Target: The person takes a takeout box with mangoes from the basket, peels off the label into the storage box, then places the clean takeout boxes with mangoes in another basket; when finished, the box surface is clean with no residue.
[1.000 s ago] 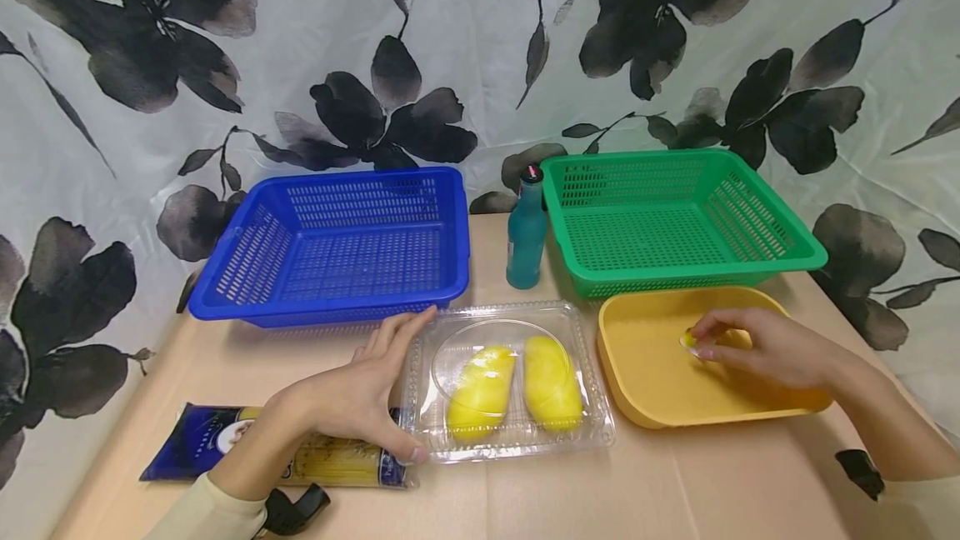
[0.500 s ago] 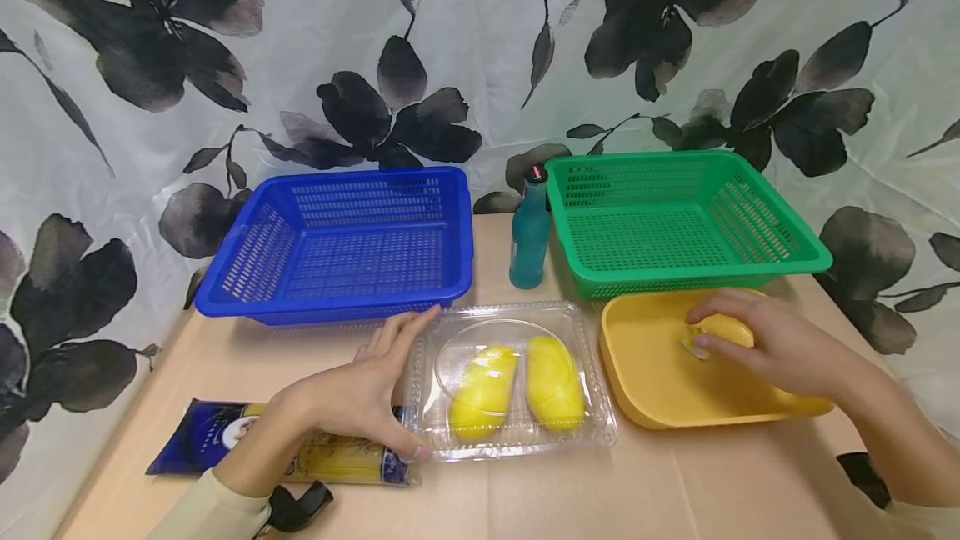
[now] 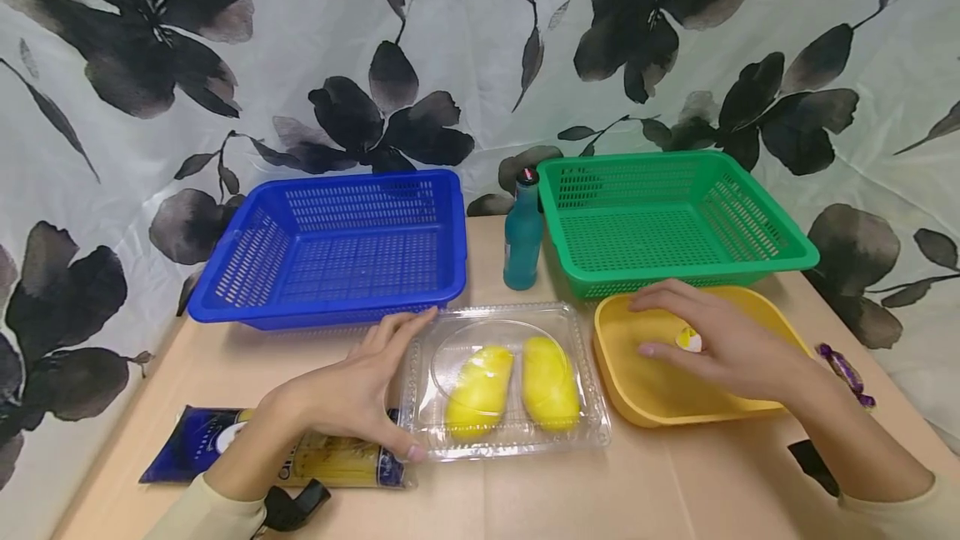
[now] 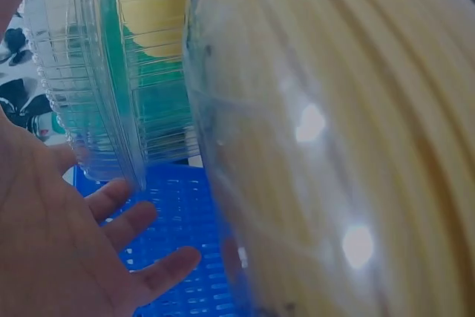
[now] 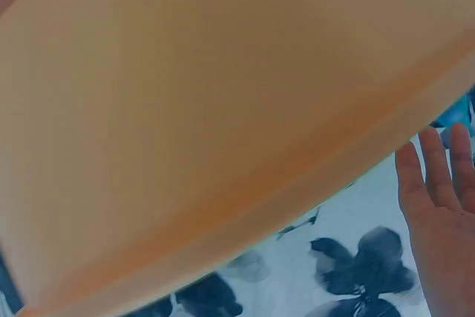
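My left hand (image 3: 348,394) spreads along the left side of a clear plastic clamshell box (image 3: 506,457), thumb by the near corner and fingertips by the far one. Inside lie two yellow mangoes (image 3: 480,390), also showing through plastic in the left wrist view. Under my left wrist lies a pack of spaghetti (image 3: 337,461), which fills the right of the left wrist view (image 4: 319,146). Over the yellow tray (image 3: 637,411) my right hand (image 3: 735,348) reaches with fingers and thumb apart. A small yellow-and-white piece (image 3: 687,340) shows in the tray between them.
Behind stand a blue basket (image 3: 360,257) and a green basket (image 3: 637,232), with a teal bottle (image 3: 522,240) upright between them. A purple-wrapped candy (image 3: 846,373) lies right of the tray. A floral cloth (image 3: 480,48) hangs behind the table.
My right hand has let go of the small yellow-and-white piece, its fingers opening and moving left over the tray. The purple-wrapped candy has come into sight. My left hand stays put.
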Tool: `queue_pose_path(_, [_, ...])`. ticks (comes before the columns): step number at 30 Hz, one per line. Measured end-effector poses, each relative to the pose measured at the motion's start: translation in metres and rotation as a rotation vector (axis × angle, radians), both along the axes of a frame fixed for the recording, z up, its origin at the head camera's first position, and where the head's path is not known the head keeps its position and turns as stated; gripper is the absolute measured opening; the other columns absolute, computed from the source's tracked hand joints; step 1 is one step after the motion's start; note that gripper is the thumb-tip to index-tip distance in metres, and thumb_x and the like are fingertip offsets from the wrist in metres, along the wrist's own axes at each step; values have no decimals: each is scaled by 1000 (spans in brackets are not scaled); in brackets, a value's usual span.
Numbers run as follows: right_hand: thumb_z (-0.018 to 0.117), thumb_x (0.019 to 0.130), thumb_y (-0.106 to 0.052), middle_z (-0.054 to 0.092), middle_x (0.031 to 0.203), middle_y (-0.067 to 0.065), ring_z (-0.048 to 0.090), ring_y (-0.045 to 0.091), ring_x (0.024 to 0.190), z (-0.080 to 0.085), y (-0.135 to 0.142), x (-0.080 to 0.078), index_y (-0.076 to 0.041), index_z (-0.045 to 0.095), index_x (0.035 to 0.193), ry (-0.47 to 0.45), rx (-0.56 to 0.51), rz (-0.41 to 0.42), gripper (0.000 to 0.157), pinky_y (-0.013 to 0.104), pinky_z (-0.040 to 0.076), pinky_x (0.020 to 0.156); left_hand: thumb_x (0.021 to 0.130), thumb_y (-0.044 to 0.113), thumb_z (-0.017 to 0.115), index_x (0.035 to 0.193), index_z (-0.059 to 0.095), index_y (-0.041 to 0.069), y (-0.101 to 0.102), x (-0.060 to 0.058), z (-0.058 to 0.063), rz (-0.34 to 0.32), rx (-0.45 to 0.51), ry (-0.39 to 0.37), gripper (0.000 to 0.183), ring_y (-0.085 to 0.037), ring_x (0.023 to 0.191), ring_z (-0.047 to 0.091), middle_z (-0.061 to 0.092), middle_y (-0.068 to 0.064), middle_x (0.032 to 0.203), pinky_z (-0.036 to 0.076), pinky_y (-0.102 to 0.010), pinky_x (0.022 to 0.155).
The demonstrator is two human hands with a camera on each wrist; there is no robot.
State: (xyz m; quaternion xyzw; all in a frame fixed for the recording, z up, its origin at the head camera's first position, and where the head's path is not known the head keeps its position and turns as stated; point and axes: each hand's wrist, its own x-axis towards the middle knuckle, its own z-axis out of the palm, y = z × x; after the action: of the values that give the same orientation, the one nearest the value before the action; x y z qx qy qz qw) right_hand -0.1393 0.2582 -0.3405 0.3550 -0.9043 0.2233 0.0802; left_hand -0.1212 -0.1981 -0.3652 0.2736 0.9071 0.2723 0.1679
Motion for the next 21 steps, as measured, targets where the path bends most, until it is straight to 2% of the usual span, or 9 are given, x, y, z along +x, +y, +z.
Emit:
queue_pose_path(3, [80,91,-31,59,135,-12,60,15,123,-1,-8,1,-25,60,137,-45,27,11,50,16,44,105,55,71,91,164,0,40,1,0,-2,-5,22,-11,146,-41,151,21,14,-8,162,31,-74,111])
queue_pose_path(6, [78,92,-38,56,142,-9,57,18,128,-1,-14,3,-27,58,141,-88,57,15,54,35,51,106,54,68,93,164,2,39,2,0,-3,-14,42,-12,146,-42,152,19,11,-9,163,30,-72,112])
queue_pose_path(9, [77,92,-41,53,146,-5,55,21,132,-3,-22,3,-26,57,143,-141,58,10,56,50,53,103,55,67,93,164,4,37,1,-1,0,-28,52,2,144,-43,152,18,9,-10,164,31,-71,112])
queue_pose_path(15, [76,90,-50,46,155,0,50,26,137,-9,-36,3,-23,55,146,-231,50,24,66,53,52,103,58,66,93,164,10,35,-2,-2,5,-45,61,-13,138,-44,152,16,5,-13,165,31,-73,111])
queue_pose_path(21, [77,83,-61,34,164,1,42,35,144,-12,-49,3,-32,50,150,-313,53,43,78,61,48,105,60,58,96,164,12,36,-4,-1,4,-55,65,-37,135,-51,151,15,-1,-16,167,31,-76,109])
